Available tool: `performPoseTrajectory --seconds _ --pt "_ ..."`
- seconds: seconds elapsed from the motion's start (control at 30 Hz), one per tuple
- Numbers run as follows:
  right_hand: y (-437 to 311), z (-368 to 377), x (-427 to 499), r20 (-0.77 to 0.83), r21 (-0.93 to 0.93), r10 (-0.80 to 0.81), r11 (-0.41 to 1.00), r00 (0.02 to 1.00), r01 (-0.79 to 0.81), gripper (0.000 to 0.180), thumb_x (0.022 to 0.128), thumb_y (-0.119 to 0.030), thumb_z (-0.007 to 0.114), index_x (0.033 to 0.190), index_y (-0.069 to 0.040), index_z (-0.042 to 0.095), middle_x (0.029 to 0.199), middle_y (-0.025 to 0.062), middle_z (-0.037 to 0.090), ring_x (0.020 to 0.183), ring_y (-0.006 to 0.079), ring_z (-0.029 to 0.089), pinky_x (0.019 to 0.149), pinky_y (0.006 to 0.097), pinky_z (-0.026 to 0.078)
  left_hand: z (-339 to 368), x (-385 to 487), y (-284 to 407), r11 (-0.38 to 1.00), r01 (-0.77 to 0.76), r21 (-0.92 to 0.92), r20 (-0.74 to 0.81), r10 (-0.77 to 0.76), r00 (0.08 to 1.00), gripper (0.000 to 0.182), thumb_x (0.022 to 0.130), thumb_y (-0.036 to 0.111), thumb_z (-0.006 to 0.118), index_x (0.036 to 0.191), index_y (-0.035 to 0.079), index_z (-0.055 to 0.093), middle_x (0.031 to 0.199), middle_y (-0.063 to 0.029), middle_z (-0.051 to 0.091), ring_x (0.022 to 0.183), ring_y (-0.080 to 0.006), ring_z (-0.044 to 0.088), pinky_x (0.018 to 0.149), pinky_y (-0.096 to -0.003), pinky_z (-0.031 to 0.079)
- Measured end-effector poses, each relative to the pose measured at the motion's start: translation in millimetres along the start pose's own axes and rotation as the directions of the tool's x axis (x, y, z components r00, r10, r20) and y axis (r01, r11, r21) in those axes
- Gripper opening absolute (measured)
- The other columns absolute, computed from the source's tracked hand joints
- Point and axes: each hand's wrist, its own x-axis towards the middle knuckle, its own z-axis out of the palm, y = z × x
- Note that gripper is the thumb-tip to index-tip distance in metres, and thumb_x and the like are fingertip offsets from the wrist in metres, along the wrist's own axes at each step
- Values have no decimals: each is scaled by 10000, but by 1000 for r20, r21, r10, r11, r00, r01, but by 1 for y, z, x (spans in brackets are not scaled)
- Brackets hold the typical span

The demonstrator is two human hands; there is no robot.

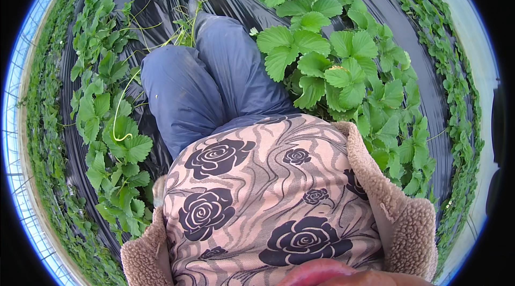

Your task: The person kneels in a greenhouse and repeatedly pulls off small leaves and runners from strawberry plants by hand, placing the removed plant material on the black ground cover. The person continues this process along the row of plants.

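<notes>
Neither of my hands can be seen. Beside my left hip a small pale patch [159, 191] shows, too hidden to tell whether it is cuff or glove. My bent legs in blue trousers [209, 81] fill the middle, between two rows of strawberry plants. Close to my right knee grow broad toothed strawberry leaves [314, 53], some with browned edges. On my left runs another row of strawberry plants [124, 145], with a pale curled runner [116, 121] lying over its leaves. Thin green runners [183, 32] lie tangled past my knees.
Black plastic mulch film [145, 0] covers the ground, wrinkled between the rows. Further strawberry rows stand at the far left [48, 125] and far right [458, 97]. Pale translucent sheeting [478, 65] rises along the right rim. My open fleece-lined jacket [410, 233] hangs at both sides.
</notes>
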Motion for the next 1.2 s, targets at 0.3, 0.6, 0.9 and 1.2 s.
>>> performPoseTrajectory --seconds 0.3,0.6,0.9,1.2 --pt "6 -27 -26 -123 246 -160 951 980 186 346 996 -205 463 1281 -92 623 1279 86 603 1216 183 518 1091 304 349 47 291 77 899 -253 -356 -261 164 951 251 936 111 605 1149 11 692 1167 -173 679 1099 -301 655 959 -376 514" --pt "-21 -191 -195 -653 -62 242 927 718 -369 291 985 -194 542 1225 -82 661 1132 134 693 997 222 639 913 339 481 141 411 114 811 -220 -542 178 367 913 285 920 212 608 1162 87 694 1157 -139 678 1089 -307 649 969 -376 498" --pt "-353 -262 -200 -517 -92 -448 876 729 474 258 996 -124 570 1200 -7 678 1085 69 734 980 116 656 894 249 514 160 360 121 900 -188 -393 624 411 664 284 952 268 573 1175 145 698 1190 -124 659 1081 -322 649 956 -413 506" --pt "-423 -120 -66 98 -495 -435 759 895 423 391 931 -208 541 1305 -111 600 1138 129 684 1051 265 650 932 355 503 151 381 203 855 -406 -324 758 491 429 294 937 212 558 1180 101 682 1159 -116 682 1114 -293 640 973 -387 505"
